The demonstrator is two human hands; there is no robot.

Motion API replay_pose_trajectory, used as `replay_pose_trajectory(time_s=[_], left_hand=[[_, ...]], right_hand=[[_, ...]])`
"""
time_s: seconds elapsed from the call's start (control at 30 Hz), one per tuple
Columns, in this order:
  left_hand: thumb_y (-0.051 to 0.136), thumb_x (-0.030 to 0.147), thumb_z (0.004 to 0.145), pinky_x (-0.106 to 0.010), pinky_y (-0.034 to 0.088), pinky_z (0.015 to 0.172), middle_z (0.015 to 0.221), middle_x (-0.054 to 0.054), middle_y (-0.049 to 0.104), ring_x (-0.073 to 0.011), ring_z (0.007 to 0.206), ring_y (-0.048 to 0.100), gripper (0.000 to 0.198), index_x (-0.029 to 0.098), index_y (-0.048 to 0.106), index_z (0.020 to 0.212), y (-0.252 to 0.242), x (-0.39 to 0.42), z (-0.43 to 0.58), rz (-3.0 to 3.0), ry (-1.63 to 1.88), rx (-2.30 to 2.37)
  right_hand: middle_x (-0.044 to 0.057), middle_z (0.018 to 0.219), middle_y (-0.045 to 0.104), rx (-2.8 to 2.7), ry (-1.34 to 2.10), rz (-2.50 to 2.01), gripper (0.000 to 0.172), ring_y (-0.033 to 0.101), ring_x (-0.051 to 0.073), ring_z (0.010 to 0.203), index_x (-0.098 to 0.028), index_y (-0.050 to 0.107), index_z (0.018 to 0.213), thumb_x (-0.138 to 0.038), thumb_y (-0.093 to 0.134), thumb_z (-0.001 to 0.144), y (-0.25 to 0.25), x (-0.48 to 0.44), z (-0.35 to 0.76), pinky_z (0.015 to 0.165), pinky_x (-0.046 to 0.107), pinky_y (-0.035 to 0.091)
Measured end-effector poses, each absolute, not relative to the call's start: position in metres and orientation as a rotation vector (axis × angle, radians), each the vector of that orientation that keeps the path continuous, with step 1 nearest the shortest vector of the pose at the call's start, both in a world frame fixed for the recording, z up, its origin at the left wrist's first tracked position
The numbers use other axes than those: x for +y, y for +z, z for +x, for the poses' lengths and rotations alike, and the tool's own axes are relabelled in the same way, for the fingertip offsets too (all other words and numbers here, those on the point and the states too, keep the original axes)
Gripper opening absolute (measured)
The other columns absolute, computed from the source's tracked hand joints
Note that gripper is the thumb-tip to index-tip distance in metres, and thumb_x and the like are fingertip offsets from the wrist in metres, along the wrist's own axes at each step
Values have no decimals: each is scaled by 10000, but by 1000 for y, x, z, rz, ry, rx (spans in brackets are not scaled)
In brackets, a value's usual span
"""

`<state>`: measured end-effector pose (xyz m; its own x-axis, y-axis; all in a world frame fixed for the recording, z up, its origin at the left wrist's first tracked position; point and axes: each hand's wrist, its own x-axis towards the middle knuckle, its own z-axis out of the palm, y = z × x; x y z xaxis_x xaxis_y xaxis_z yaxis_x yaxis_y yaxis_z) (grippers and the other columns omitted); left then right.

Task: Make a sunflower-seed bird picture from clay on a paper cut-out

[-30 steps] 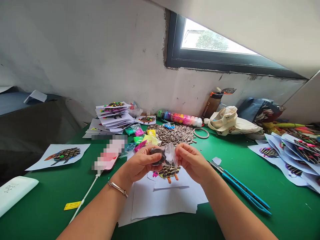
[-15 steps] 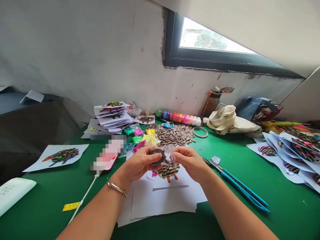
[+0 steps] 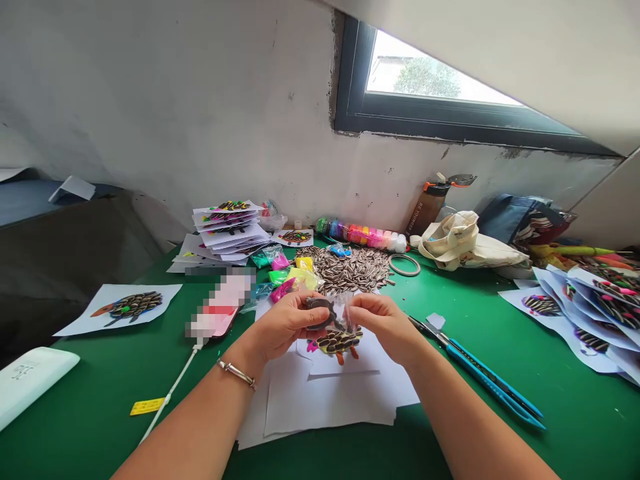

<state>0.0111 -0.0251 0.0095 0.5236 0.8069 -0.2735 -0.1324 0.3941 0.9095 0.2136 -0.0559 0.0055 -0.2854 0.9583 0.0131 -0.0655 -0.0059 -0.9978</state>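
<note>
My left hand (image 3: 289, 325) is closed round a lump of black modelling clay (image 3: 318, 315) in a small clear plastic bag (image 3: 347, 308). The fingertips of my right hand (image 3: 384, 327) pinch the bag's other side. Just below both hands lies an animal figure covered in striped sunflower seeds (image 3: 341, 342), with a pink part at its left and orange legs. It rests on a stack of white paper sheets (image 3: 330, 400), and my hands partly hide its top. Behind my hands spreads a pile of loose sunflower seeds (image 3: 355, 268).
Bags of coloured clay (image 3: 300, 275) and finished seed pictures (image 3: 230, 230) stand at back left. A phone (image 3: 225, 313) on a cable and a white power bank (image 3: 37, 380) lie left. Blue tweezers (image 3: 493, 380), a tape roll (image 3: 404, 265) and more pictures (image 3: 590, 313) are right.
The view has shifted slightly, so everything sits a little further right. My hands keep hold of the black clay and its bag, with little other visible movement.
</note>
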Motion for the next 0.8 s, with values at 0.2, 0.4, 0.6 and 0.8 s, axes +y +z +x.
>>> replay_pose_trajectory(time_s=[0.2, 0.4, 0.6, 0.8], left_hand=[[876, 339, 608, -267, 509, 677, 788, -7, 615, -122, 717, 598, 390, 159, 655, 875, 8, -24, 12, 1011, 672, 863], [864, 341, 639, -229, 503, 638, 799, -20, 627, -110, 707, 595, 364, 152, 669, 881, 8, -24, 11, 962, 660, 776], [883, 316, 615, -229, 517, 632, 784, -13, 634, -107, 688, 602, 378, 151, 651, 863, 8, -24, 13, 908, 717, 829], [891, 328, 601, -214, 511, 608, 789, -20, 656, -89, 627, 601, 406, 144, 641, 863, 9, -23, 14, 882, 725, 840]], right_hand=[[2, 635, 577, -1420, 1438, -1024, 189, 524, 127, 597, -187, 650, 691, -348, 657, 789, 4, -55, 213, 535, 250, 399], [-24, 589, 545, -1272, 1479, -1085, 152, 498, 104, 512, -176, 583, 674, -291, 618, 767, -1, -51, 210, 481, 237, 371], [-72, 633, 555, -1196, 1339, -1045, 213, 487, 95, 568, -232, 513, 897, -167, 629, 730, -4, -53, 205, 520, 212, 334], [-26, 699, 568, -1266, 1281, -1031, 66, 500, 110, 670, -186, 659, 809, -198, 648, 744, -3, -54, 208, 617, 247, 382]])
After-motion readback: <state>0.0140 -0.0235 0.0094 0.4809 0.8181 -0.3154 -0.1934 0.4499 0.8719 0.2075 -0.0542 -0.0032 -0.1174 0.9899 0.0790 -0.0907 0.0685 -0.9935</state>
